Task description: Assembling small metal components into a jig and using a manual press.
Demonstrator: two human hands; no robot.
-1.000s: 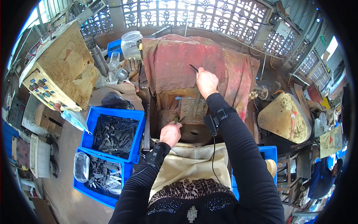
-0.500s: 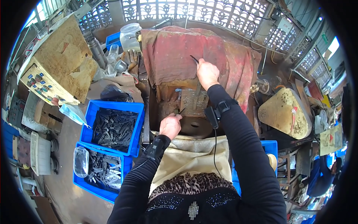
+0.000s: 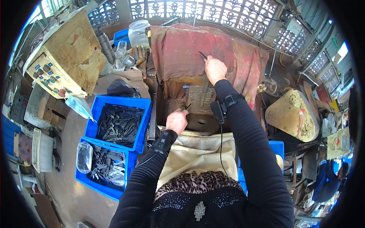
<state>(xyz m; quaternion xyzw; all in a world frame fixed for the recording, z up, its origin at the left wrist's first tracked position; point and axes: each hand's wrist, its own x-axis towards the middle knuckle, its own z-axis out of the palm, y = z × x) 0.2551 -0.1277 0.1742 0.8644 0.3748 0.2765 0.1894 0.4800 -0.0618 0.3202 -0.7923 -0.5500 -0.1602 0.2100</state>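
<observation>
My right hand [image 3: 215, 69] is closed on a thin dark metal strip [image 3: 202, 55], whose narrow end sticks out past the fingers above the stained red cloth [image 3: 182, 53]. Lower and to the left, my left hand [image 3: 177, 121] is closed too, at the near left side of the machine's open recess. A short dark thin piece [image 3: 188, 106] pokes up from its fingertips; the rest of it is hidden in the hand. Inside the recess are a wet-looking metal block [image 3: 197, 95] and, nearer me, a round brown disc [image 3: 203, 122] with a hole.
Two blue bins, one behind [image 3: 147, 110] the other [image 3: 131, 161], stand left, filled with dark flat metal parts. A clear plastic container [image 3: 84, 157] rests on the nearer bin. Further left is a control box [image 3: 78, 53]. A worn triangular board [image 3: 292, 116] lies right.
The view has shifted slightly, so the scene sits a little further right. Both hands keep almost the same places over the machine and stay closed on their thin dark pieces.
</observation>
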